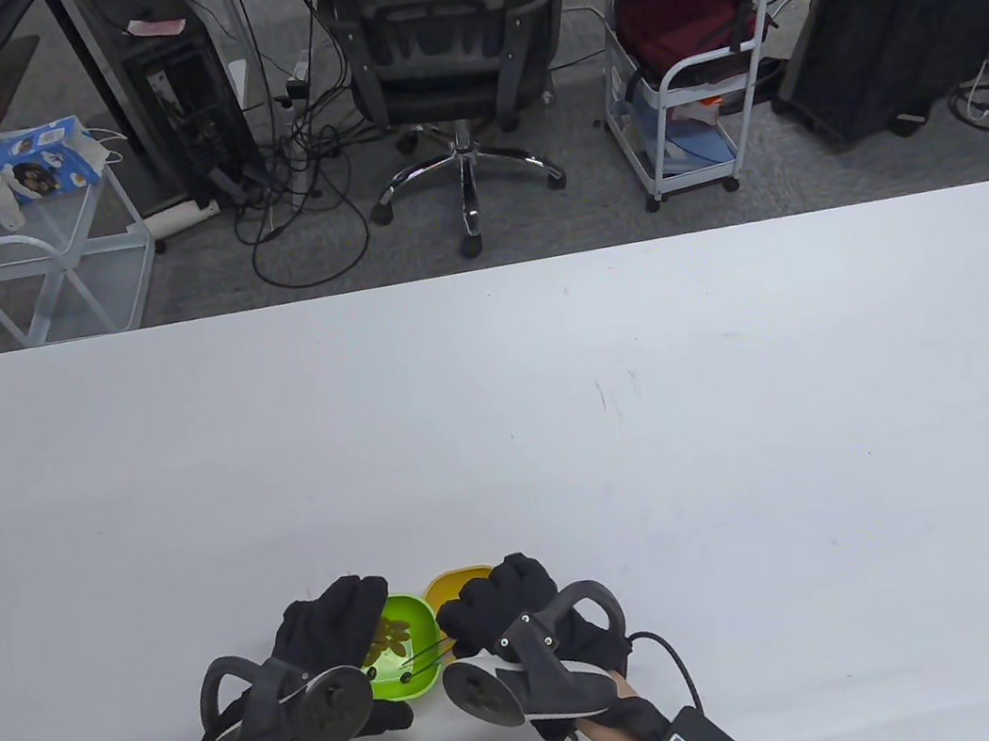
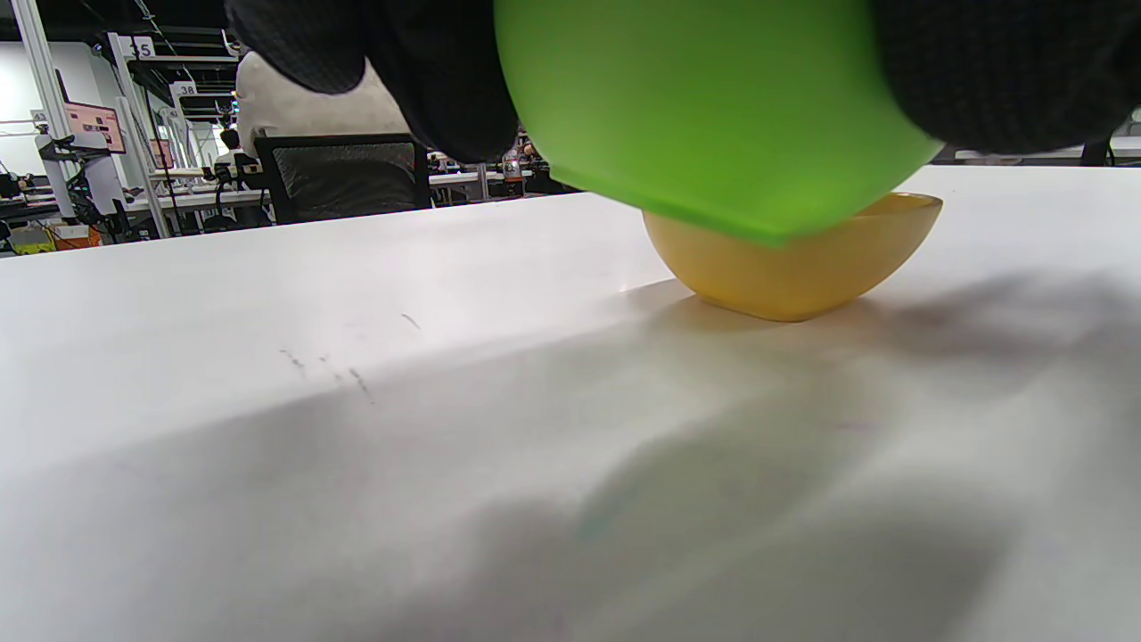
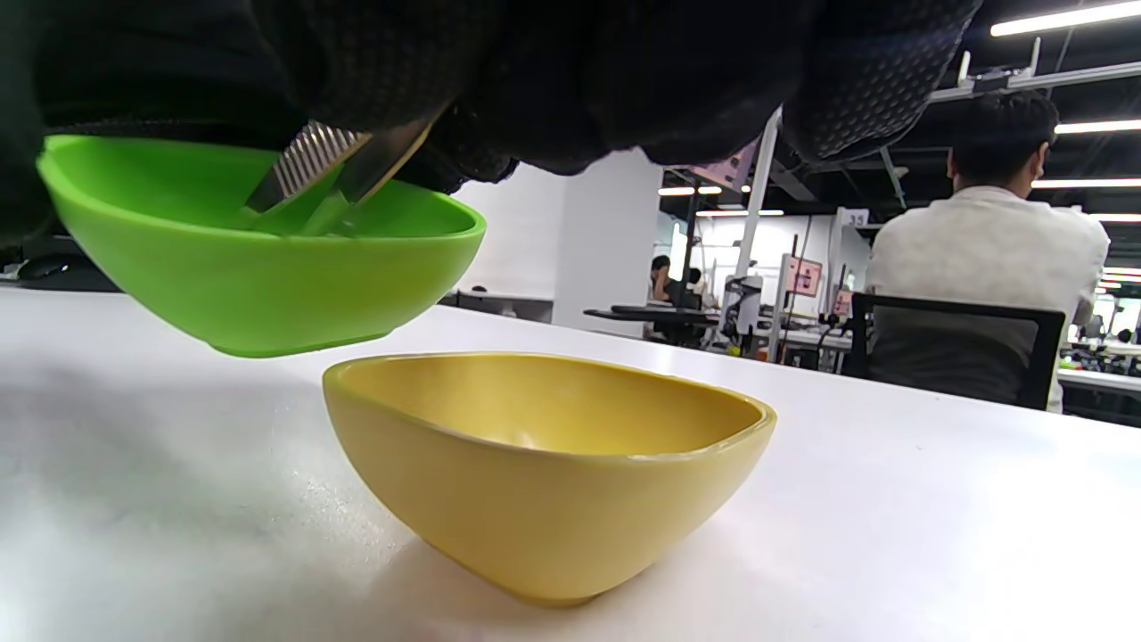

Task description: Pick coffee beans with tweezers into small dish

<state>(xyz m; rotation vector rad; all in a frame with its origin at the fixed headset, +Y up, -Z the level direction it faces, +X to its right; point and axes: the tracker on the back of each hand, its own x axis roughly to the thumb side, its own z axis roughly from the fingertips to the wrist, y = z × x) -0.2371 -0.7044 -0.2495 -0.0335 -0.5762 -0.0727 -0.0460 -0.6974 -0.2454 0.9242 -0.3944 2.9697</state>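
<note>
My left hand (image 1: 332, 643) grips a green dish (image 1: 411, 658) and holds it lifted off the white table (image 1: 656, 418); several brown coffee beans (image 1: 389, 639) lie in it. In the left wrist view the green dish (image 2: 713, 107) hangs between my gloved fingers (image 2: 428, 62). My right hand (image 1: 500, 618) holds metal tweezers (image 1: 426, 662) whose tips reach into the green dish (image 3: 258, 259); the tweezers (image 3: 307, 174) slant down from my fingers (image 3: 570, 80). A yellow dish (image 3: 544, 464) stands on the table just beyond, also seen in the table view (image 1: 451, 585) and the left wrist view (image 2: 793, 267).
The table's far edge (image 1: 477, 273) faces an office chair (image 1: 447, 44) and carts on the floor. Cables run from both wrists (image 1: 669, 655) over the table's near edge.
</note>
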